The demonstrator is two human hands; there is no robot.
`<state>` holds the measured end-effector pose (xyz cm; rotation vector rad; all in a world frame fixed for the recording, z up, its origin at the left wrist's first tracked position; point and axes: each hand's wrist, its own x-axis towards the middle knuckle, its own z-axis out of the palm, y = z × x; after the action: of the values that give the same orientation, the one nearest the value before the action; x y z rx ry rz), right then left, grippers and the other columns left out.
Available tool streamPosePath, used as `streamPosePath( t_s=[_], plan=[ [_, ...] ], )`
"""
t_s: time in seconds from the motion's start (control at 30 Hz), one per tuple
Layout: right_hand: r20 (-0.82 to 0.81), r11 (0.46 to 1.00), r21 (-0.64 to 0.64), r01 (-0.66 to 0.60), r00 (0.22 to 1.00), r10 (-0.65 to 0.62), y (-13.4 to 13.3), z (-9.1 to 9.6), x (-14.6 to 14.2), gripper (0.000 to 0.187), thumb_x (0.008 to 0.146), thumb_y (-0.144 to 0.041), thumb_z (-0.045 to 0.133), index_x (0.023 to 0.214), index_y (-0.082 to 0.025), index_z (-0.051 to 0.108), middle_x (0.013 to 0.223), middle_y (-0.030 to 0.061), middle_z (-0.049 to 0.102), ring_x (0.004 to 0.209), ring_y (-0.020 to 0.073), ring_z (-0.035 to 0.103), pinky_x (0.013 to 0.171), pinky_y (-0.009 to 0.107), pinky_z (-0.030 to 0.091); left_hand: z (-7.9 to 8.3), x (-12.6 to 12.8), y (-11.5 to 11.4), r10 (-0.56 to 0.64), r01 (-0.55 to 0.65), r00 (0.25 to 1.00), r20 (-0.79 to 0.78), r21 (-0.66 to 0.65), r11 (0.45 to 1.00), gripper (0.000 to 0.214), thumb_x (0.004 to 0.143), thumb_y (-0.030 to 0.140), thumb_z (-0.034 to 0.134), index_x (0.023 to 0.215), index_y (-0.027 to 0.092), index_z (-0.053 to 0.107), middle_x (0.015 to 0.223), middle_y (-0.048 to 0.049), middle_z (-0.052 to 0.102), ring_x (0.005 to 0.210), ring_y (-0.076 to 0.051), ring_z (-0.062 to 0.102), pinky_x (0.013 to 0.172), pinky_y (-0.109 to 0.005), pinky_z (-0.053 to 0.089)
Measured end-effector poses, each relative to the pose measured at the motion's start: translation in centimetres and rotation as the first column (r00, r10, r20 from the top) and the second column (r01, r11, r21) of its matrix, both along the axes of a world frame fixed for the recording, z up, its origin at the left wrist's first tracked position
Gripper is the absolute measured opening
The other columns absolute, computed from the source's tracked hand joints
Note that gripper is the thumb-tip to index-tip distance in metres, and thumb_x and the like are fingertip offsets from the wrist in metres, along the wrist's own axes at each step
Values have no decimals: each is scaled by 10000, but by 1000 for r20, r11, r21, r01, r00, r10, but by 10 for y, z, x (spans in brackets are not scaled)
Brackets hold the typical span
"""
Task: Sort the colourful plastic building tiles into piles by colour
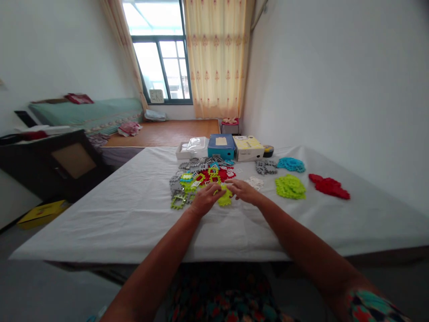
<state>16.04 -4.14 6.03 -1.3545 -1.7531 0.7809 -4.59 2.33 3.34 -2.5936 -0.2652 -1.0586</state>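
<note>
A mixed pile of notched interlocking plastic tiles [177,183] lies mid-table in grey, red, lime green, blue and white. At its near edge is a lime green tile [225,198]. The curled fingers of my left hand [205,199] close on this tile's left side. My right hand [245,192] is at the tile's upper right, its fingers stretched out and slightly apart. Beyond the right hand lie small white window-like frames [254,182]. Sorted heaps stand to the right: lime green tiles [290,187], blue tiles [291,164], red tiles [329,185] and grey tiles [266,167].
At the table's far edge stand a blue box [221,147], a yellow and white box [248,148] and a white box with a clear plastic container [197,146]. A roll of tape [268,150] is beside them. White cloth [134,214] covers the table; a wall rises at right.
</note>
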Motion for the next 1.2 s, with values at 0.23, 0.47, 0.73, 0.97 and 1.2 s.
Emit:
streamPosePath(
  t_s=[0.23, 0.47, 0.73, 0.97, 1.2],
  plan=[
    [143, 819, 309, 483, 828, -542, -2, -4, 61, 314, 842, -324, 547, 1111, -181, 623, 750, 30, 693, 687, 164, 638, 661, 279, 493, -3, -3, 8, 66, -64, 997, 33, -66, 996, 339, 909, 106, 470, 1187, 225, 625, 1130, -82, 621, 1130, -205, 538, 976, -377, 486],
    [340, 517, 369, 773, 406, -848, -63, -6, 189, 298, 835, -330, 523, 1049, -173, 659, 937, 102, 720, 803, 221, 661, 708, 324, 495, 1, -9, 13, 145, -115, 977, 153, -193, 975, 288, 856, 76, 498, 989, 233, 699, 1062, -61, 651, 1064, -204, 561, 961, -389, 489],
    [475, 588, 602, 541, 350, -807, -57, 10, 161, 332, 865, -340, 491, 1074, -156, 673, 1102, 165, 669, 1040, 308, 584, 878, 441, 451, 15, -18, 12, 335, -205, 883, 330, -372, 905, 280, 830, 85, 517, 954, 238, 717, 1019, -44, 674, 1024, -196, 576, 947, -374, 472],
    [480, 905, 382, 186, 797, -366, 4, 51, 60, 238, 856, -314, 533, 964, -203, 713, 897, 54, 733, 741, 179, 660, 712, 289, 485, 63, -45, 52, 467, -337, 878, 99, -565, 753, 279, 806, 177, 527, 979, 231, 740, 1028, -41, 703, 987, -202, 617, 947, -358, 463],
    [477, 945, 323, 41, 856, -200, 64, 34, -1, 190, 822, -256, 572, 933, -234, 725, 880, 30, 735, 740, 178, 659, 696, 276, 479, 64, -102, 110, 460, -450, 859, -227, -763, 464, 246, 737, 281, 613, 910, 189, 762, 881, -43, 747, 800, -202, 666, 769, -282, 500]
  ],
)
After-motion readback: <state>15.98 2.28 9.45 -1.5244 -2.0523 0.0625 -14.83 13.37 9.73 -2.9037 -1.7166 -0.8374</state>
